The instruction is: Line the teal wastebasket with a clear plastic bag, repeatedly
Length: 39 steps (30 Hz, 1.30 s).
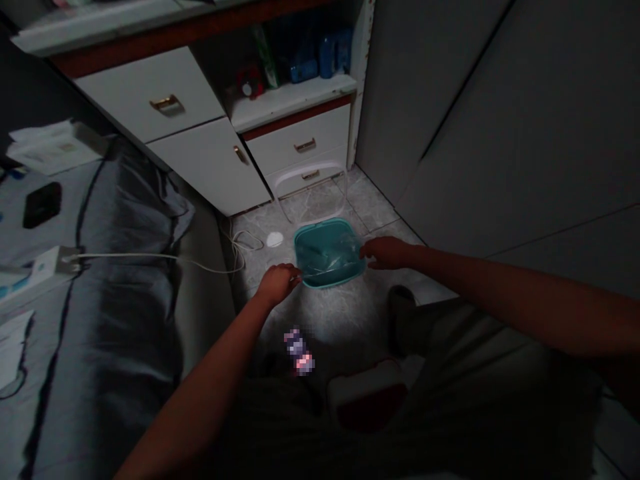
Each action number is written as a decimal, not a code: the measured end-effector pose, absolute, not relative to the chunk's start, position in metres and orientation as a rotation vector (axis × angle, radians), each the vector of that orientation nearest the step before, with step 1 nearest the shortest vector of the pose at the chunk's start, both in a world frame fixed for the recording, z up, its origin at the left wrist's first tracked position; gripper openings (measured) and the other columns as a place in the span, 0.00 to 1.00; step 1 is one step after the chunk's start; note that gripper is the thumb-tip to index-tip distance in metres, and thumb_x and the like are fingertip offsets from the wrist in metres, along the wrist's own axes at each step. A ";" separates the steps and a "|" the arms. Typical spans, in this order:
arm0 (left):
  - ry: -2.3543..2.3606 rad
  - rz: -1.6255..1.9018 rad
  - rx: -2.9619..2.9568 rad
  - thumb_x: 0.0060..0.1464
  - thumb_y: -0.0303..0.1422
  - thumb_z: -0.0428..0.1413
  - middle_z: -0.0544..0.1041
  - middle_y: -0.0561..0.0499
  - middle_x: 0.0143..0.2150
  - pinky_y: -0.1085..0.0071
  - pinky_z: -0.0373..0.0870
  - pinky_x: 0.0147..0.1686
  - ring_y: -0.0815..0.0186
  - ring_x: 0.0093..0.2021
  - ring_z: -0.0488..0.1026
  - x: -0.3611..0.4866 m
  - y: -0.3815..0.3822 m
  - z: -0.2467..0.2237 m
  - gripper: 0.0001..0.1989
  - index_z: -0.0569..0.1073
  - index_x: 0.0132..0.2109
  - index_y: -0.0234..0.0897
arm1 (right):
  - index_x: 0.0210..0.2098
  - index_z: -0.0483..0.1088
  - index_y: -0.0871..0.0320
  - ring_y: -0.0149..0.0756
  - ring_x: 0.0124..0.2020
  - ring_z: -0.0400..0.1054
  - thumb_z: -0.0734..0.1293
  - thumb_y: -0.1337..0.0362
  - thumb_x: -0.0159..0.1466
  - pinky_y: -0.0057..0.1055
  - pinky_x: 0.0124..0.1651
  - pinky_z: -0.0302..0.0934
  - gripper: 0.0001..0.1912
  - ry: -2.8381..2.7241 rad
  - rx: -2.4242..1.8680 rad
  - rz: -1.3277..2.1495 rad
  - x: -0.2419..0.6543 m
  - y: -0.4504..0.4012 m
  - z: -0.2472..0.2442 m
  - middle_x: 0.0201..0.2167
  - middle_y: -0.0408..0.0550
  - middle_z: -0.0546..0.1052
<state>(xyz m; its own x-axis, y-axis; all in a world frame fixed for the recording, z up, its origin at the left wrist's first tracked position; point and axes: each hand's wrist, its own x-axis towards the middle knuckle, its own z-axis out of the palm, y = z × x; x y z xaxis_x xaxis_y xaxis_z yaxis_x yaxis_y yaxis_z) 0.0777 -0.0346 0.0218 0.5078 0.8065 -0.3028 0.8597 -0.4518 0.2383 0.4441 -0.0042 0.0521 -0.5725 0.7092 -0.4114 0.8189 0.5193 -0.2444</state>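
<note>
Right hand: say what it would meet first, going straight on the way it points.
The right hand would probably first meet the teal bin at its right rim, or the clear plastic there; depth at the fingertips is unclear.

The bin is sitting on the floor before the drawers, with plastic lying in it. On the left, a cord is hanging off the bed.

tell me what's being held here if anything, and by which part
The clear bag, by its edge at two opposite sides: left hand at one, right hand at the other, over the bin.
</note>
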 end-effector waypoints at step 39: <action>1.896 0.107 2.094 0.66 0.42 0.54 0.82 0.48 0.38 0.66 0.67 0.38 0.57 0.38 0.79 0.065 -0.020 0.014 0.14 0.77 0.52 0.43 | 0.40 0.74 0.64 0.35 0.28 0.78 0.71 0.66 0.69 0.30 0.32 0.73 0.06 1.340 2.485 -2.067 0.440 0.049 -0.001 0.38 0.59 0.84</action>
